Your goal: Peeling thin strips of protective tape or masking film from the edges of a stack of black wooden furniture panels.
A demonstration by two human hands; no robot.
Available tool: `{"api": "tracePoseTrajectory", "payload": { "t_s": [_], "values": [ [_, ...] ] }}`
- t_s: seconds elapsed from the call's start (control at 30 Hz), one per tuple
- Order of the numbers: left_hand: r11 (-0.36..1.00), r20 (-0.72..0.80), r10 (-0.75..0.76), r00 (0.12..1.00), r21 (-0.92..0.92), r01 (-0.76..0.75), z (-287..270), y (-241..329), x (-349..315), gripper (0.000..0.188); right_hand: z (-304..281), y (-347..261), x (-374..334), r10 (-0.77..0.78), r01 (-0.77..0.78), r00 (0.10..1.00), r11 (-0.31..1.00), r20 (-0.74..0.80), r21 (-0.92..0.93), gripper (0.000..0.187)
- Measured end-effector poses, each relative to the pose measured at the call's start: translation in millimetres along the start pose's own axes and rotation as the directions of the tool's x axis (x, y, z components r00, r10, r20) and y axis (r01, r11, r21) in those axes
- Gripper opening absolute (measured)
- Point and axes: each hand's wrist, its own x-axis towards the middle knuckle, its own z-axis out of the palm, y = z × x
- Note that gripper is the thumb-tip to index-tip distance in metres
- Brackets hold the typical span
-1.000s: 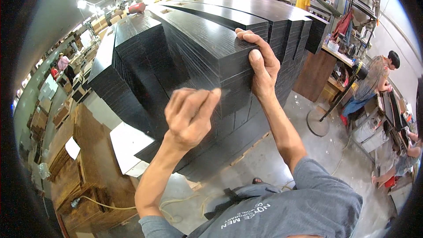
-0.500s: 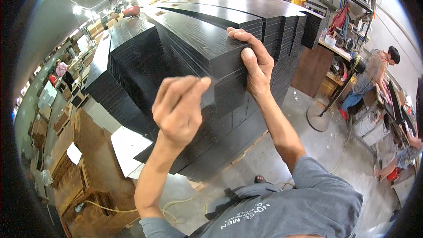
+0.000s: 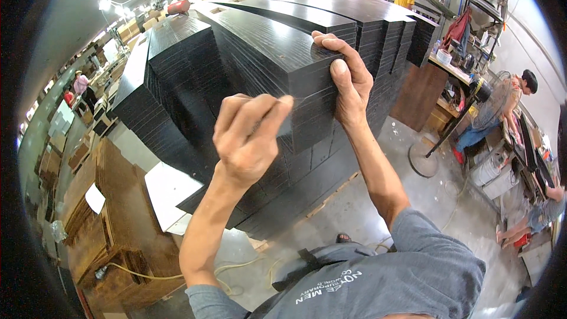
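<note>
**Now squaring up the top boards**

Leftmost, brown crates (image 3: 112,230) sit low on the floor, well apart from my work. Next comes my left hand (image 3: 245,139), fingers curled and pinched together, pressed flat to the near face of the black stack (image 3: 260,53); it holds nothing. Further right, my right hand (image 3: 348,80) clamps the stack's top corner, thumb on the end face, fingers over the top board. I judge this the step of parting a few boards off the top. What follows calls for a firm grip from both hands and a level lift, since the boards look heavy and slick. Far right, a person (image 3: 502,106) works at a bench.
</note>
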Motion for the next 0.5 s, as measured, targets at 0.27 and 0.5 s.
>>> {"api": "tracePoseTrajectory", "payload": {
  "t_s": [0.27, 0.5],
  "values": [
    [0.996, 0.278, 0.036, 0.96, -0.089, -0.011, 2, 32, -43, 0.032, -3, -8, 2, -0.022, 0.022, 1.0, 1.0, -0.022, -0.018, 0.034],
    [0.818, 0.129, -0.536, 0.834, -0.164, 0.551, -10, 93, -82, 0.019, 1, -28, -14, 0.064, -0.08, 0.996, 0.956, -0.063, -0.283, 0.045]
  ]
}}
